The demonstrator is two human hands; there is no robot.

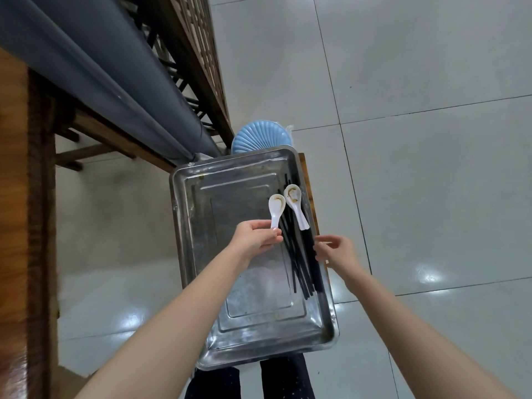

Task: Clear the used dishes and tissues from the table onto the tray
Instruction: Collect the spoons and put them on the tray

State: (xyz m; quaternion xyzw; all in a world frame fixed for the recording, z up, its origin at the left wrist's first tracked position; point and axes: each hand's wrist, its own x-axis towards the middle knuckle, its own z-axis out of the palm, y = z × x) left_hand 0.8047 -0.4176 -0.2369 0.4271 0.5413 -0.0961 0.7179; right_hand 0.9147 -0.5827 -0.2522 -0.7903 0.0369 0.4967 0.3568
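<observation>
Looking straight down now at the steel tray (176, 214): a dull, scratched rectangle with a raised rim and a stepped floor, smeared here and there. A strip of wooden support (304, 174) shows along its far right edge, and its near edge sits above my dark trousers (285, 378).

A bundle of black chopsticks (299, 263) lies along the right side of the tray, running near to far and slightly fanned at the near ends. On top of them rests the right spoon (295, 204), white, bowl up and pointing far, with brown sauce dried in the bowl.

My left hand (256, 239) is over the middle of the tray, thumb and fingertips pinching the handle end of the left spoon (276, 210). It is white too, with a brown smear at the bowl's rim, and its bowl is just beside the other spoon's. I cannot tell whether it touches the chopsticks beneath.

My right hand (335, 251) is at the tray's right rim, fingers loosely spread and holding nothing. The fingertips are right by the outermost chopstick; contact I cannot tell.

Beyond the far rim sits a pale blue ribbed dish (259, 139). Glossy grey floor tiles (417, 168) fill the right, with a grey padded rail (100, 82) and a wooden lattice (198, 53) to the far left.
</observation>
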